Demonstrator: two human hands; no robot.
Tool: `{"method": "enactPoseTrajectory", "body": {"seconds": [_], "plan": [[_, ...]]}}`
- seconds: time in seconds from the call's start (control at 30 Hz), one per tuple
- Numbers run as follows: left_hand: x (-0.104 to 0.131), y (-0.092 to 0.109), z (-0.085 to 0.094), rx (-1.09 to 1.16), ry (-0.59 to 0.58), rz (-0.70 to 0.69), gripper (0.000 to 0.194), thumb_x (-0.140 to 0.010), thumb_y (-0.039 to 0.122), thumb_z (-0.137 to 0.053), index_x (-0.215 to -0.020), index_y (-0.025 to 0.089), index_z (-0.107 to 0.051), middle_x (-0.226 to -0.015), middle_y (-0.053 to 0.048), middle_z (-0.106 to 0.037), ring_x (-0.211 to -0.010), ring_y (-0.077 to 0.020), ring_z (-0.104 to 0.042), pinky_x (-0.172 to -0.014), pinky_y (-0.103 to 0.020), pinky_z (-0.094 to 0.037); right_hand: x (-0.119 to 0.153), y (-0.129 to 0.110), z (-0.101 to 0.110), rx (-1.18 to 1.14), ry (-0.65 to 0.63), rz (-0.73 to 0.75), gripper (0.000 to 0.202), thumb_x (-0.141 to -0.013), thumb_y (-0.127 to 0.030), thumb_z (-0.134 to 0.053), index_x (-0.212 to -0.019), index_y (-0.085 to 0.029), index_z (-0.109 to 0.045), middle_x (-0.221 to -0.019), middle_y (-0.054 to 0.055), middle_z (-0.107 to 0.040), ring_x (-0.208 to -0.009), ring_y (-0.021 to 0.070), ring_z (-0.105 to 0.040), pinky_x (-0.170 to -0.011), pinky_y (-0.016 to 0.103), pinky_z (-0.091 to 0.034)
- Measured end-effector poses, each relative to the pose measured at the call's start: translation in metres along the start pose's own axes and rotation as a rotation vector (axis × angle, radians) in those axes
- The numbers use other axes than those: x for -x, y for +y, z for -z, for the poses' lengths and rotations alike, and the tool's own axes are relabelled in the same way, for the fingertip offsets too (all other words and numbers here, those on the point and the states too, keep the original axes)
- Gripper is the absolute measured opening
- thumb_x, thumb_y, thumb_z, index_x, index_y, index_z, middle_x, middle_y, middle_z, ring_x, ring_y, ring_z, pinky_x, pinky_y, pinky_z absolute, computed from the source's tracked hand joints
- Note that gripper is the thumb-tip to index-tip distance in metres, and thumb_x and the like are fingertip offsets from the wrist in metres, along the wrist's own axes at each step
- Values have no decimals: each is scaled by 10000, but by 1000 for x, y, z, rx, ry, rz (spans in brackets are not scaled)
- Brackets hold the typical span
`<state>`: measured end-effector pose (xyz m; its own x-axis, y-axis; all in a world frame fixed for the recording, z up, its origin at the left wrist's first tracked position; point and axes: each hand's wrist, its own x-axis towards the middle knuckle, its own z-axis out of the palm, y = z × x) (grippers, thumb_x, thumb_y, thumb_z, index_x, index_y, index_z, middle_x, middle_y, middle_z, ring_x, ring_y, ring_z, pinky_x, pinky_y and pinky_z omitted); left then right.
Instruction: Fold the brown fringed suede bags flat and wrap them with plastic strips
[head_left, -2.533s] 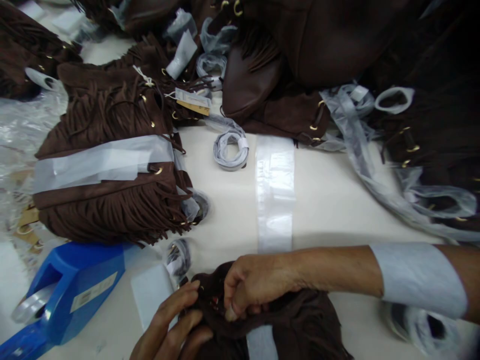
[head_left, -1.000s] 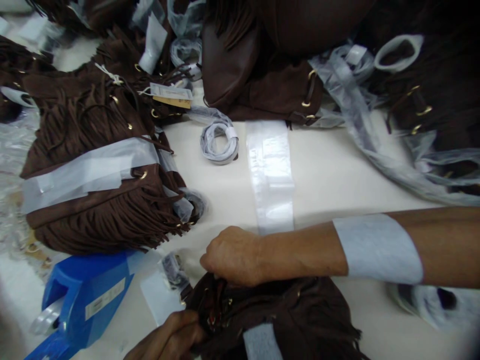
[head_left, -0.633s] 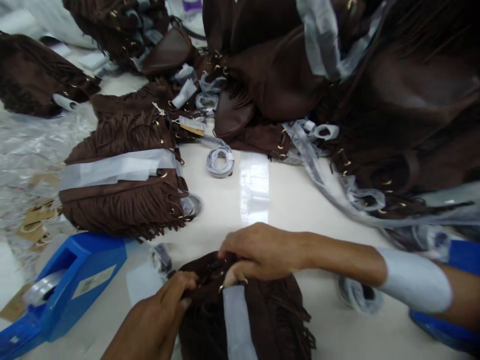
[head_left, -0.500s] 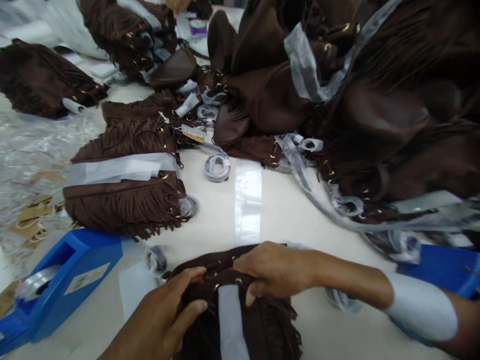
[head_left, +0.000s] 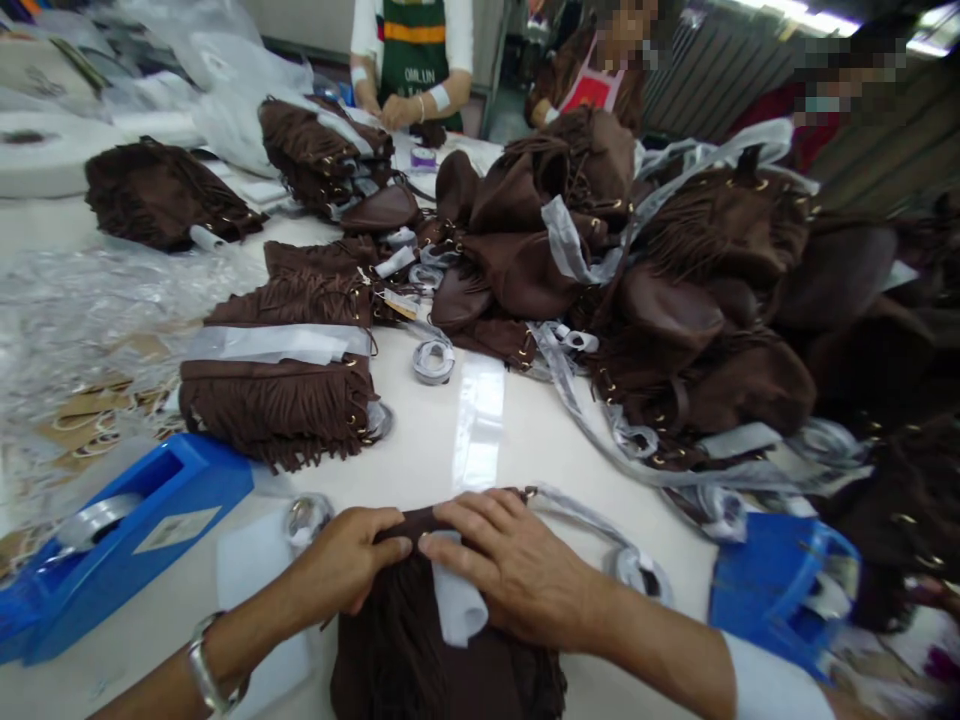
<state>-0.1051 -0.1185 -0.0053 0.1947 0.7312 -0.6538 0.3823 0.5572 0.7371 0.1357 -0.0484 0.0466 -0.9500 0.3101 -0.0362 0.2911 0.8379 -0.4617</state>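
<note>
A dark brown fringed bag (head_left: pixel 390 650) lies at the near edge of the table, its top end pointing away from me. My left hand (head_left: pixel 352 555) pinches the left part of that top edge between thumb and fingers. On the right part, my right hand (head_left: pixel 514 570) is closed over the same edge, its fingers lying across the rim. A strip of white wrapping (head_left: pixel 457 605) hangs from the rim between my hands, its lower end curled up. From the bag's right side runs a plastic-wrapped strap (head_left: pixel 592 525).
Blue tape dispensers stand at the left (head_left: pixel 150 540) and right (head_left: pixel 780 590). More brown bags (head_left: pixel 292 400) lie ahead, with a large heap (head_left: pixel 675 310) at the right. A clear plastic strip (head_left: pixel 480 420) lies mid-table. People (head_left: pixel 412 60) stand beyond the table.
The view has tilted up, bringing people at the back into sight. My right hand has flattened more over the bag's rim. The white strip, flat before, is now curled at its end.
</note>
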Motion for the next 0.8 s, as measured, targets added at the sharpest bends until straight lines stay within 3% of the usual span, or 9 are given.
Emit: {"method": "enactPoseTrajectory", "body": {"seconds": [0.1, 0.2, 0.3, 0.37, 0.43, 0.5, 0.6, 0.67, 0.8], "plan": [[0, 5, 1, -98, 6, -50, 247, -845, 430, -467, -796, 205, -557, -411, 81, -436, -323, -122, -436, -341, -192, -249, 0, -14, -21, -227, 208, -141, 321, -889, -154, -537, -1196, -206, -615, -1153, 91, -656, -1032, 232, -564, -911, 392, -420], [5, 12, 3, -210, 48, -112, 240, -845, 411, -458, -794, 212, -582, -465, 62, -486, -341, -137, -464, -354, -212, -287, -8, -9, -36, -683, 434, -536, 114, -840, -226, -624, -930, -170, -666, -856, 38, -684, -802, 181, -605, -755, 302, -467], [14, 22, -2, -300, 194, -200, 151, -814, 308, -513, -835, 205, -621, -704, -19, -638, -597, -186, -627, -535, -245, -430, -15, -1, -41, -1039, 505, -760, 196, -776, -325, -702, -814, -138, -656, -694, 9, -635, -633, 143, -564, -620, 261, -452], [21, 30, -9, -381, 353, -311, 272, -807, 209, -500, -1046, 202, -630, -1013, -88, -671, -888, -235, -657, -754, -309, -468, -17, 1, -41, -1141, 530, -780, 275, -737, -374, -740, -825, -123, -667, -674, 10, -629, -605, 132, -551, -595, 252, -444], [24, 36, -19, -394, 432, -435, 403, -809, 167, -484, -1195, 222, -583, -1166, -92, -638, -994, -235, -639, -857, -339, -451, -17, 1, -41, -1167, 553, -773, 344, -708, -418, -769, -845, -117, -674, -678, 14, -631, -607, 130, -554, -590, 247, -441], [21, 37, -29, -247, 346, -459, 350, -809, 207, -510, -1144, 241, -606, -1039, -37, -679, -780, -182, -669, -719, -286, -478, -17, -1, -41, -1156, 579, -772, 387, -699, -453, -776, -853, -112, -675, -668, 13, -623, -601, 126, -550, -578, 242, -434], [5, 31, -40, 103, 128, -345, 223, -796, 309, -562, -982, 211, -638, -635, 55, -616, -398, -110, -513, -427, -218, -350, -18, -4, -45, -1137, 624, -781, 421, -719, -488, -758, -881, -109, -670, -642, -4, -597, -567, 108, -518, -541, 225, -412], [-7, 25, -44, 210, 88, -323, 240, -802, 361, -567, -944, 180, -637, -507, 78, -535, -340, -97, -449, -383, -203, -288, -20, -3, -49, -1140, 640, -786, 442, -734, -517, -737, -901, -114, -661, -627, -14, -584, -536, 97, -495, -509, 213, -397], [-20, 18, -46, 250, 126, -321, 258, -795, 404, -567, -860, 158, -613, -480, 78, -510, -315, -73, -402, -355, -193, -230, -24, 2, -58, -1101, 621, -779, 456, -764, -560, -689, -907, -131, -637, -597, -30, -568, -494, 90, -480, -474, 203, -386]]}}
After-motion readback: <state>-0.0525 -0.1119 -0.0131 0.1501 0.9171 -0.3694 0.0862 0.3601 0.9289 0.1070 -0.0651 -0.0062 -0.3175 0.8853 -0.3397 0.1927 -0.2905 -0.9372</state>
